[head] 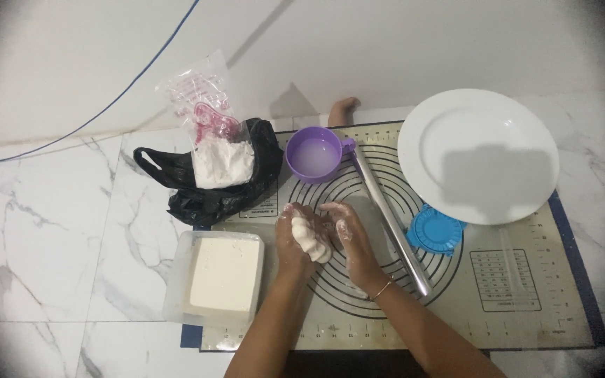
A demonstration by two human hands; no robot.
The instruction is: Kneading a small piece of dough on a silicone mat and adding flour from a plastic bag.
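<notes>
White dough lump point(311, 240) gripped between left hand point(294, 241) and right hand point(344, 234), fingers curled round it, above mat point(526, 322) near its left edge. Rolling pin point(389, 218) laid just right of hands. Purple cup point(314, 154) set at mat's far edge; white plate point(478, 155) at far right corner, overlapping blue dumpling press point(433, 231).

A soft white lump of dough point(309, 241) — lumpy, elongated, floured — sits pressed between both hands above the ringed pastry mat's near-left part.
</notes>
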